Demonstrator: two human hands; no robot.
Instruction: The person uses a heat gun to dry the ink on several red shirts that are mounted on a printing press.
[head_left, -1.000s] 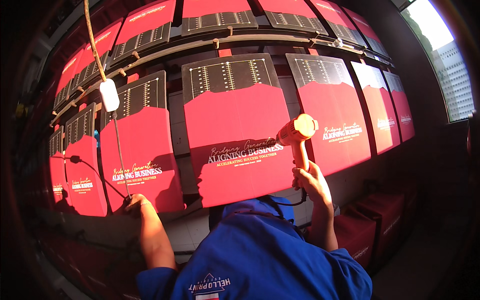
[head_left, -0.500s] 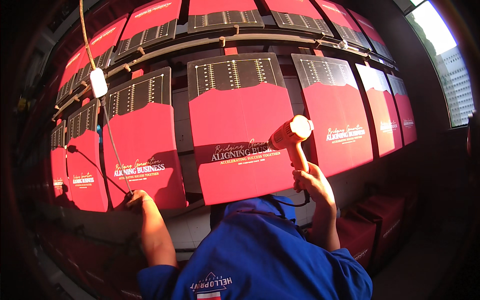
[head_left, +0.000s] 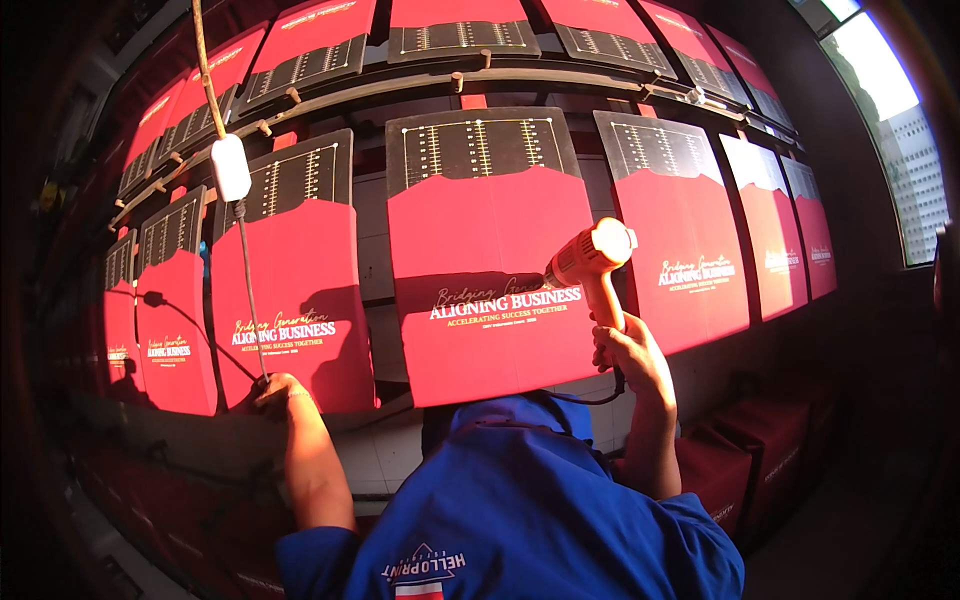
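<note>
Nozzle (head_left: 553, 275) had edged up, uncovering the white lettering (head_left: 505, 302) | orange heat gun (head_left: 590, 257) hung over the middle red fabric (head_left: 490, 225) | right hand (head_left: 637, 357) wrapped round its handle (head_left: 604, 300) | left hand (head_left: 284, 390) curled on the dark cable (head_left: 249, 290)

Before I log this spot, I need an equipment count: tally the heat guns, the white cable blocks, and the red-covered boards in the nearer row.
Orange heat gun, in the right hand: 1
White block on the hanging cable: 1
Red-covered boards visible in the nearer row: 7
Total: 9
</note>
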